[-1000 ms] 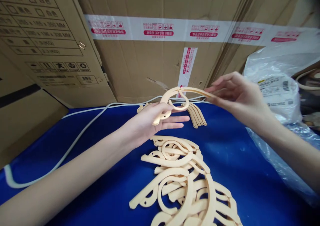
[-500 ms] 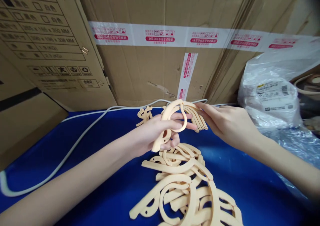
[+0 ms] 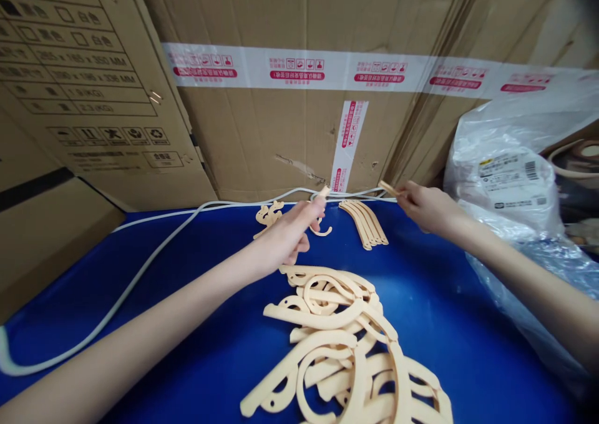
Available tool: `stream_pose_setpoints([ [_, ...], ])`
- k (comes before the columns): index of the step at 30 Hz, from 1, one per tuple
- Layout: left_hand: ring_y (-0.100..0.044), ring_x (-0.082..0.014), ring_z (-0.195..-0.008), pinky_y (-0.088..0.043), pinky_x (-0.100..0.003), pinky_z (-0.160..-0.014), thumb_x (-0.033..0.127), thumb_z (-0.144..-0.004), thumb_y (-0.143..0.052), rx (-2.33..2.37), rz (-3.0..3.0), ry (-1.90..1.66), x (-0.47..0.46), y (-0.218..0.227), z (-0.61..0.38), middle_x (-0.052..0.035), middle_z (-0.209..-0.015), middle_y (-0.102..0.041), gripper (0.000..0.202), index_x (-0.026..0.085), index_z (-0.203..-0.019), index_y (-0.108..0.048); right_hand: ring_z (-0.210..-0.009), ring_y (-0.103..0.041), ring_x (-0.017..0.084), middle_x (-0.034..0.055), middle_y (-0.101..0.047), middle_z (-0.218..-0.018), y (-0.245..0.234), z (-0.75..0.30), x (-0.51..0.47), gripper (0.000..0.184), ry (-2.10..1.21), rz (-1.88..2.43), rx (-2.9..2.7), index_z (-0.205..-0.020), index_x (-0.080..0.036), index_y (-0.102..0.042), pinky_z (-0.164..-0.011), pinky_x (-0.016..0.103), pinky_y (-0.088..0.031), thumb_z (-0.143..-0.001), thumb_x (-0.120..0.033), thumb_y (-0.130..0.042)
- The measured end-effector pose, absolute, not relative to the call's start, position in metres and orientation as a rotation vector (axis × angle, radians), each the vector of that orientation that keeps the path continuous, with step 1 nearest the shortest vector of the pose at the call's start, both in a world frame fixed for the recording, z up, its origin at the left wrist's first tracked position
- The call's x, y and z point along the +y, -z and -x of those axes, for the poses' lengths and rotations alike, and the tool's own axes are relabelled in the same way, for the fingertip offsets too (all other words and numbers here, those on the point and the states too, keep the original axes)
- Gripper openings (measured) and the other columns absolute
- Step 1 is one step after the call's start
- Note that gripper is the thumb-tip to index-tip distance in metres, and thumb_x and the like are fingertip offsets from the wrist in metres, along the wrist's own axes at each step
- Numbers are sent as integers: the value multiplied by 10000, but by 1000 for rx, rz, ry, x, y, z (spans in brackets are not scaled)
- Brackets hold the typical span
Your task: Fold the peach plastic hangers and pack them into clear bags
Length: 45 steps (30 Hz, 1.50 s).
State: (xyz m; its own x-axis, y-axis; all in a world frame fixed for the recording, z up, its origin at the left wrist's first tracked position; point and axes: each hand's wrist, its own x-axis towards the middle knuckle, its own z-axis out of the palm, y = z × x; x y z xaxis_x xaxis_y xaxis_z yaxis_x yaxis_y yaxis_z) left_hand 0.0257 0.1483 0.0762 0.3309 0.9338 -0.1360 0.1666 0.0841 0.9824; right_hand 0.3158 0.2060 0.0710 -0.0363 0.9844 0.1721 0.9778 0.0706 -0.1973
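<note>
Cream folding hangers lie in an overlapping heap on the blue surface in front of me. My left hand is above the far end of the heap, its fingers closed round a cream hanger piece whose tip sticks out past the thumb; most of it is hidden. A curved hook shows beside those fingers; I cannot tell whether it is held or lying there. Off to the right, my right hand pinches a slim hanger arm. Between the hands lies a fanned row of curved hanger arms.
Small cream pieces lie beyond my left forearm. A white cable runs along the left and back of the blue surface. Cardboard boxes wall off the back and left. A clear plastic bag stands at the right.
The hanger that both hands held has come apart. My right hand has moved right with an arm, and my left hand has turned and drawn slightly left with the other piece.
</note>
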Motion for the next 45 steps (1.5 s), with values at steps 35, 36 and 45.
stream_pose_setpoints([
  [35,-682,-224,-900,-546,-342,-807,502,-967,-442,830,-1340,-925,125,-102,-31,-106,-993,-693,405,136,-1016,-606,-774,-630,197,28,-690,-875,-107,-245,122,256,-830,1087,-2072,-932,-224,-662,-623,284,-485,-934,-469,-589],
  [36,-667,-222,-939,-526,-327,-831,482,-979,-420,877,-1414,-978,126,-103,-29,-102,-1017,-689,393,139,-1001,-611,-740,-617,191,27,-683,-843,-110,-249,124,267,-722,1109,-2088,-915,-224,-654,-598,280,-472,-942,-477,-572],
  [45,-407,-121,-516,-247,-262,-551,344,-987,-380,1177,-2403,-967,121,-115,-17,32,-593,-462,295,209,-727,-414,-745,-645,242,113,-711,-873,-112,-255,126,278,396,1155,-2262,-1027,-201,-648,-578,325,-423,-978,-320,-401],
])
